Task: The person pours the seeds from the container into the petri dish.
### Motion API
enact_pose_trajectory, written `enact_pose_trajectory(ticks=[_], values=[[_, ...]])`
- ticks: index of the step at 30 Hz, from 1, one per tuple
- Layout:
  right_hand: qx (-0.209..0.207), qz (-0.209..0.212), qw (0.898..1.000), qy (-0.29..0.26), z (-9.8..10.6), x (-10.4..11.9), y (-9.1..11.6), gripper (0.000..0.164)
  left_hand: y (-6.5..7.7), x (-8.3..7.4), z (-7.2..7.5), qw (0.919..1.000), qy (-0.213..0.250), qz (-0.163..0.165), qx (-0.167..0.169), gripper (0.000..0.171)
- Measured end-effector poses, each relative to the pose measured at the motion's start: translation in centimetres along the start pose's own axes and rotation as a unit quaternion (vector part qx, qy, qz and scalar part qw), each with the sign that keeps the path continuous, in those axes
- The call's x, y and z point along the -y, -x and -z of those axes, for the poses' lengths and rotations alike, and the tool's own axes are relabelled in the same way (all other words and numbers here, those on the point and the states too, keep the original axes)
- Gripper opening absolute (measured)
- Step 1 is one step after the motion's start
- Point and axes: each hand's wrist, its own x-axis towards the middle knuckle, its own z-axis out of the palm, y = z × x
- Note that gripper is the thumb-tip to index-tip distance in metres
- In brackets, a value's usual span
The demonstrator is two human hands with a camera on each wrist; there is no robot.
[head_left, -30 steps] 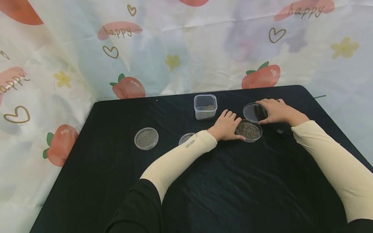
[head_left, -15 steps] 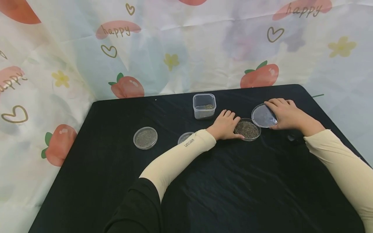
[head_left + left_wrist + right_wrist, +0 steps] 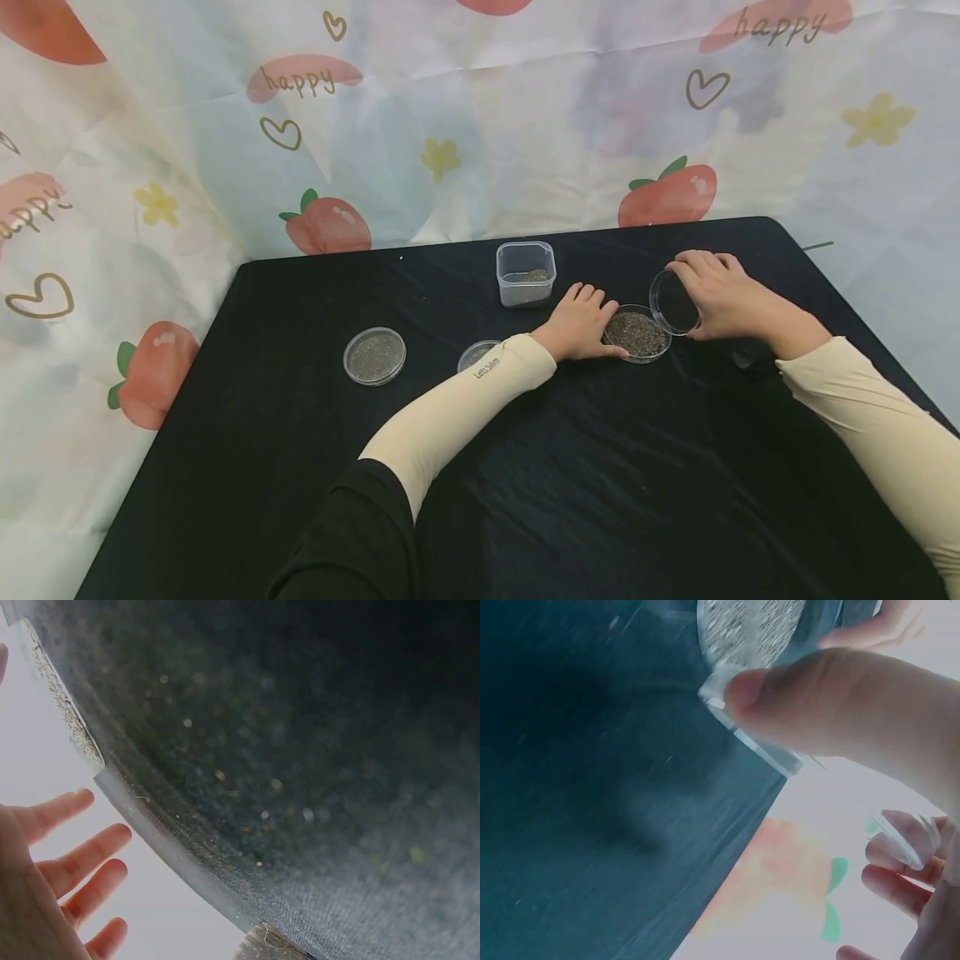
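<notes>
My right hand (image 3: 727, 298) pinches a clear round petri dish lid (image 3: 675, 305) between thumb and fingers. The lid tilts up on edge, its near side overlapping the rim of an open petri dish (image 3: 639, 335) filled with grey-brown grains. Under the thumb in the right wrist view, the lid's edge (image 3: 765, 754) shows, with the grains beyond. My left hand (image 3: 577, 325) rests at the left of this dish, fingers spread and nearly straight, thumb and index finger at its rim. In the left wrist view the dish's side (image 3: 64, 701) lies above the extended fingers.
A clear square plastic tub (image 3: 527, 275) with some grains stands behind the left hand. Another grain-filled petri dish (image 3: 374, 357) lies at the left. A further dish (image 3: 476, 353) is partly hidden by the left sleeve. Black cloth (image 3: 585, 483) covers the table; a printed curtain hangs behind.
My right hand first moves right, carrying the lid off the dish, then slightly back left, tipping the lid more upright. My left hand stays at the dish.
</notes>
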Motion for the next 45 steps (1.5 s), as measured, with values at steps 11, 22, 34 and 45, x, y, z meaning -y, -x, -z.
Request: enact_pose_trajectory(ticks=[11, 22, 34, 45], values=[[0.010, 0.038, 0.999, -0.018, 0.3, 2.4, -0.9, 0.096, -0.1, -0.1, -0.3, 1.0000, 0.002, -0.001, -0.007, 0.082], [0.076, 0.044, 0.993, -0.084, -0.2, 3.4, -1.9, 0.085, -0.3, 0.0, -0.4, 1.0000, -0.005, -0.001, -0.002, 0.082], [0.126, 0.015, 0.984, -0.124, -1.1, 3.8, -2.9, 0.075, -0.1, -0.1, -0.2, 1.0000, 0.005, -0.002, -0.005, 0.083], [0.117, 0.008, 0.983, -0.141, -1.3, 3.8, -2.8, 0.081, 0.1, 0.0, -0.1, 1.0000, 0.006, -0.004, -0.002, 0.083]])
